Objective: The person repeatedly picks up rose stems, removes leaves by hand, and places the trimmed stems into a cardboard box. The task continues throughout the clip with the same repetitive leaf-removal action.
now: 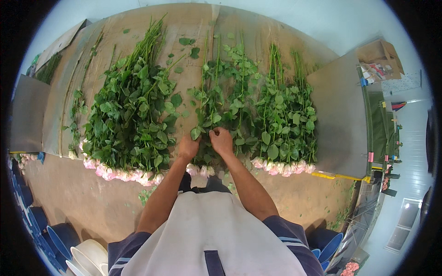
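The left hand (pixel 188 148) is resting on the middle bunch of roses (pixel 212 108), with fingers curled and pinching a leafy stem near the heads; the right hand (pixel 221 140) is lying just beside it, fingers closed around stems of the same bunch. This bunch is lying flat on the brown work table (pixel 189 23), pink heads pointing toward the near edge, cut stems pointing away. A larger bunch (pixel 131 115) is lying to the left, its pale pink heads overhanging the table edge; another bunch (pixel 285 119) is lying to the right, likewise oriented. Loose leaves are lying scattered on the table and on the floor (pixel 78 198) below. Stacked blue buckets (pixel 27 209) are standing at the lower left; a cardboard box (pixel 380 57) is sitting at the upper right; the person is wearing a pale apron (pixel 207 230).
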